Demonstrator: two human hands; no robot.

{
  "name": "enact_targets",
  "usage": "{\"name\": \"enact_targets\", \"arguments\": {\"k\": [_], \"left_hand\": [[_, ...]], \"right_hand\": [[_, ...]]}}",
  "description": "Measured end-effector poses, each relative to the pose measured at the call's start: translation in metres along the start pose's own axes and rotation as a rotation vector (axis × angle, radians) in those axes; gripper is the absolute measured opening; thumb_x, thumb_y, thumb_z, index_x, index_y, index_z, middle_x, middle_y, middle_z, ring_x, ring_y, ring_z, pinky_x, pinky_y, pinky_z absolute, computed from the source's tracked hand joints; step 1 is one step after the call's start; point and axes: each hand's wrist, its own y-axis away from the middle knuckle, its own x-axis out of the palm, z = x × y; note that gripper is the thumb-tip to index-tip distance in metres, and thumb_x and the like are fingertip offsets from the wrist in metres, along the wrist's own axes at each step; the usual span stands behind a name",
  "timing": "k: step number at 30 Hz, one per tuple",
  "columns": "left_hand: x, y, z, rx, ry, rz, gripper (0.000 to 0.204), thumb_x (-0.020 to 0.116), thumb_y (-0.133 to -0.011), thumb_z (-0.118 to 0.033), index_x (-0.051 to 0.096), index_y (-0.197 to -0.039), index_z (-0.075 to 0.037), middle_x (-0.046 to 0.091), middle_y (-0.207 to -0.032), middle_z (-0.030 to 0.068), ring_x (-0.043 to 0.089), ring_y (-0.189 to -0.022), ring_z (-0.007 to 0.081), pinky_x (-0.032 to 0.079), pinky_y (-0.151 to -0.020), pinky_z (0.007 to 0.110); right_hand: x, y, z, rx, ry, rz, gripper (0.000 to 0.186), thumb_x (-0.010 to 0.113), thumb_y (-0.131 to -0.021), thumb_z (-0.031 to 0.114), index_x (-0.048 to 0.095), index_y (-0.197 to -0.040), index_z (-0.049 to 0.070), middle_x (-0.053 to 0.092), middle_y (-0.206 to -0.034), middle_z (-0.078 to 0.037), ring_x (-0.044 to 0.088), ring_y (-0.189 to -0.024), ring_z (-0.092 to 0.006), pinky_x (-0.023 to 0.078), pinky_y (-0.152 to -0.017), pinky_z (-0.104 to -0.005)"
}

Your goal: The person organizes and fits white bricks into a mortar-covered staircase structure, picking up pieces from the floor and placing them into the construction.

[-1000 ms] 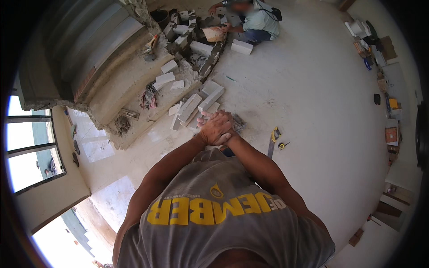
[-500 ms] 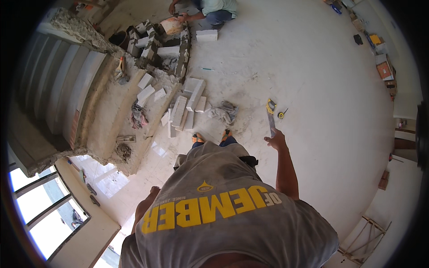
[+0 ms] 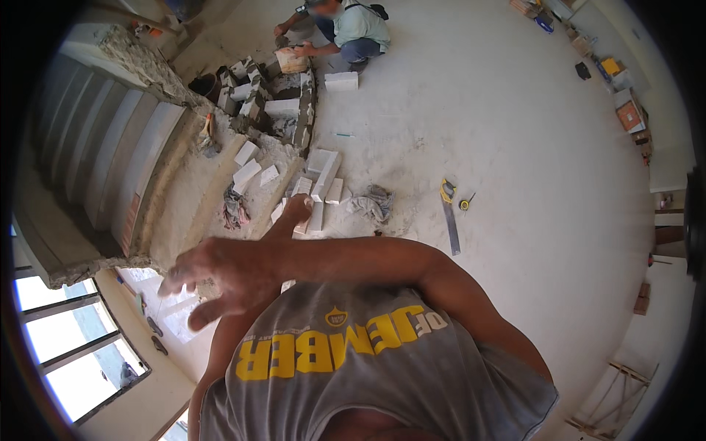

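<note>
My right arm crosses in front of my chest to the left. My right hand (image 3: 228, 275) is open there, its fingers spread and slightly blurred, holding nothing. My left forearm passes beneath it and stretches forward. My left hand (image 3: 297, 209) is at the near end of a pile of white blocks (image 3: 323, 176); its fingers are mostly hidden, and whether it touches a block I cannot tell. On the floor to the right lies a handsaw (image 3: 451, 220) with a yellow handle, beside a small yellow-and-black tape measure (image 3: 464, 205).
A crumpled grey cloth (image 3: 373, 202) lies right of the blocks. Further off, a co-worker (image 3: 360, 33) squats by a low block wall (image 3: 303, 110), holding a pale bucket (image 3: 293, 60). Curved steps (image 3: 110, 140) rise at the left. Tools and boxes (image 3: 630, 110) line the right wall.
My right hand has swung from beside the saw blade across my body to the left. My left hand has reached forward to the blocks. The saw lies on the floor.
</note>
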Motion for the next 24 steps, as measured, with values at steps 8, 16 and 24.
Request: {"name": "enact_targets", "arguments": {"k": [8, 16, 24], "left_hand": [[0.000, 0.001, 0.005, 0.218, -0.082, 0.261, 0.035, 0.063, -0.101, -0.034, 0.075, -0.121, -0.007, 0.076, -0.116, 0.0186, 0.071, -0.113, 0.0328, 0.055, -0.100, 0.044], [0.095, 0.227, 0.150, -0.991, 0.868, -0.265, 0.035, 0.070, -0.099, -0.025, 0.074, -0.085, 0.007, 0.077, -0.086, 0.0208, 0.075, -0.071, 0.0306, 0.066, -0.064, 0.046], [0.149, 0.391, 0.169, -0.465, -0.109, 0.621, 0.033, 0.054, -0.102, -0.028, 0.076, -0.113, -0.006, 0.080, -0.102, 0.0130, 0.077, -0.097, 0.0247, 0.062, -0.083, 0.041]], "right_hand": [[-0.061, 0.225, -0.221, 0.431, 1.092, 0.024, 0.023, 0.060, -0.101, 0.035, 0.076, -0.107, 0.020, 0.074, -0.105, -0.005, 0.072, -0.100, -0.0282, 0.055, -0.093, -0.0507], [-0.074, 0.670, -0.083, 2.079, 0.326, -0.871, 0.035, 0.062, -0.101, 0.036, 0.070, -0.116, 0.004, 0.076, -0.089, -0.014, 0.076, -0.069, -0.0343, 0.061, -0.060, -0.0459], [0.096, 0.734, -0.045, 2.411, -0.213, -1.322, 0.026, 0.064, -0.101, 0.020, 0.064, -0.118, 0.001, 0.073, -0.103, -0.017, 0.075, -0.088, -0.0333, 0.061, -0.079, -0.0488]]}}
